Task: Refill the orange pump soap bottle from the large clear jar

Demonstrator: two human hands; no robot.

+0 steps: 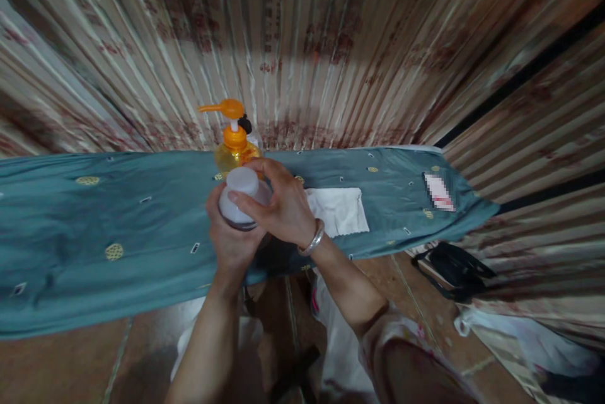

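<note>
A round, whitish bottle point(231, 210) is held upright over the narrow teal-covered surface point(155, 221). Fingers and palm of my left hand point(229, 243) wrap around its body from the left and below. My right hand point(288, 208), with a silver bangle on its wrist, reaches over from the right, thumb and index finger closed about the bottle's broad white cap point(242, 181). Just behind stands a pump bottle point(231, 155) with an orange pump head and yellow contents, partly hidden by my right fingers. The lower part of the held bottle is covered by my hands.
To the right of my hands lies a folded white cloth point(343, 212). A small flat object with a blurred-out face point(439, 193) rests near the right end. Pleated curtains point(302, 45) hang behind and to the right. On the tiled floor sits a black bag point(456, 268).
</note>
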